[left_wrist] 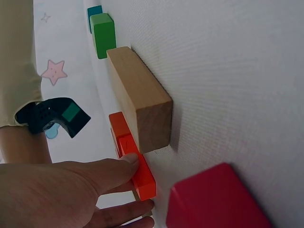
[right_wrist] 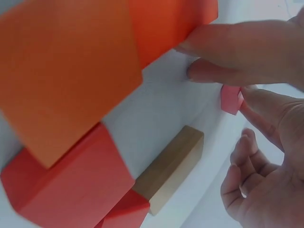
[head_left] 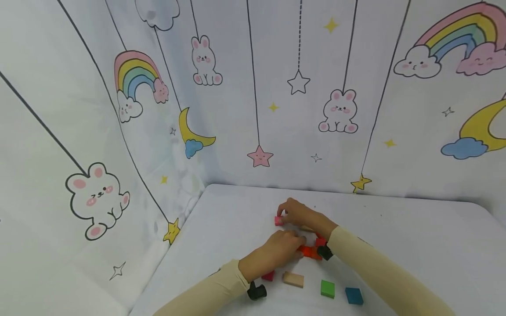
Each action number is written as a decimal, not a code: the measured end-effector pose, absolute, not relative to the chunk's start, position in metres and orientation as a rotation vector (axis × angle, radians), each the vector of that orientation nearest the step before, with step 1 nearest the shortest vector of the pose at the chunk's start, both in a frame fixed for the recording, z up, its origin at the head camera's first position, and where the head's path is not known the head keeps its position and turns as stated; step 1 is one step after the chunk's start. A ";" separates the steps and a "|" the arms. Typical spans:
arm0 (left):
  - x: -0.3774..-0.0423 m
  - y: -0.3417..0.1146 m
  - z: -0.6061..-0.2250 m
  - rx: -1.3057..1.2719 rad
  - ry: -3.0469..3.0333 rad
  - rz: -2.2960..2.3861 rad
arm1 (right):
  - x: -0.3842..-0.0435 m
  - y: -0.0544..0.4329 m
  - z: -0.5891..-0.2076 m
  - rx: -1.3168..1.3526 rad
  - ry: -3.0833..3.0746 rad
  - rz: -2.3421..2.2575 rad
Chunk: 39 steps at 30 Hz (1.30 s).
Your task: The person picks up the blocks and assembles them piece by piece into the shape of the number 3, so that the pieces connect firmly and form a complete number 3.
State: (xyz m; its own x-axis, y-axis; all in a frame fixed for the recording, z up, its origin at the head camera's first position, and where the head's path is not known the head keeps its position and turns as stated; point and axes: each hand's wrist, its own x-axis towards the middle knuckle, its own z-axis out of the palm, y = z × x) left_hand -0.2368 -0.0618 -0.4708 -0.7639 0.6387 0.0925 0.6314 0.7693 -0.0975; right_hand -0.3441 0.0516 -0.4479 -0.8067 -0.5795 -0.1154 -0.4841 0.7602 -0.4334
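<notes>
My left hand [head_left: 278,248] pinches a red-orange block [left_wrist: 144,178] by its end, the thumb lying on its upper side in the left wrist view. An orange block [right_wrist: 66,71] adjoins its other end. Farther back, my right hand [head_left: 298,213] holds a small pink block [head_left: 278,220] between thumb and finger; the other fingers curl loosely in the right wrist view. Between the two arms, a red block [right_wrist: 71,180], a second red piece [right_wrist: 127,211] and a wooden block [right_wrist: 175,166] form a run from the orange block, partly hidden by the right wrist in the head view.
Nearer the front of the white table [head_left: 419,245] lie a crimson block [head_left: 268,276], a wooden block [head_left: 294,279], a green block [head_left: 327,289] and a blue block [head_left: 353,296]. Dark cameras sit on both wrists. A patterned cloth wall [head_left: 237,109] rises behind the table.
</notes>
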 end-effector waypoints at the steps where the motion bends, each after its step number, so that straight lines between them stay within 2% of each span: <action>1: -0.237 -0.062 -0.471 -1.022 -2.846 0.091 | -0.344 0.053 -0.448 -0.841 2.714 -0.567; 7: -0.238 -0.060 -0.474 -1.011 -2.864 0.121 | -0.345 0.064 -0.450 -0.902 2.710 -0.571; 39: -0.234 -0.060 -0.473 -1.003 -2.875 0.080 | -0.337 0.092 -0.448 -0.773 2.716 -0.453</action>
State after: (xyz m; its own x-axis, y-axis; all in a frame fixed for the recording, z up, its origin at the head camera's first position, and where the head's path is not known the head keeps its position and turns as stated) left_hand -0.2341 -0.0604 -0.4727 -0.7791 0.6226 0.0732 0.6175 0.7823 -0.0811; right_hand -0.3365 0.0916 -0.4478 -0.8173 -0.5472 -0.1805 -0.4591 0.8077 -0.3699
